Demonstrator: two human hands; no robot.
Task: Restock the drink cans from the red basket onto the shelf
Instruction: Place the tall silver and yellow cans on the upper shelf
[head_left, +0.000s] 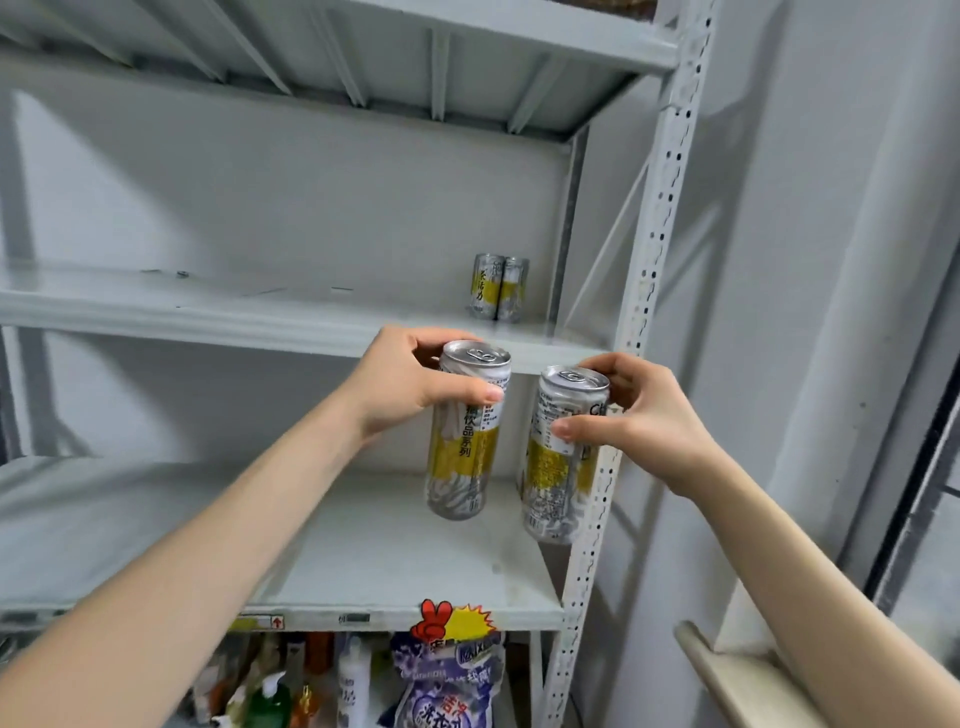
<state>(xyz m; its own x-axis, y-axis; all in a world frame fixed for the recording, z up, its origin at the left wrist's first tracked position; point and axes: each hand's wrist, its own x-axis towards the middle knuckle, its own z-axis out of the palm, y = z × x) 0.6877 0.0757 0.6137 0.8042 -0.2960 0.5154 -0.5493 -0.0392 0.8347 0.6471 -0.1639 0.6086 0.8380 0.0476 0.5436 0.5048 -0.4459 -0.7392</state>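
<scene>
My left hand (410, 384) grips a tall silver and yellow drink can (464, 447) near its top. My right hand (631, 415) grips a second, matching can (558, 467) the same way. Both cans hang upright in the air in front of the grey metal shelf unit, just below the front edge of the upper shelf board (208, 317). Two matching cans (498, 287) stand side by side at the back right of that board. The red basket is not in view.
The lower shelf board (363, 561) lies under the held cans. Below it sit bottles (353, 680) and a purple bag (447, 686). A perforated white upright (644, 291) bounds the shelves on the right; a beige rail (727, 675) is at lower right.
</scene>
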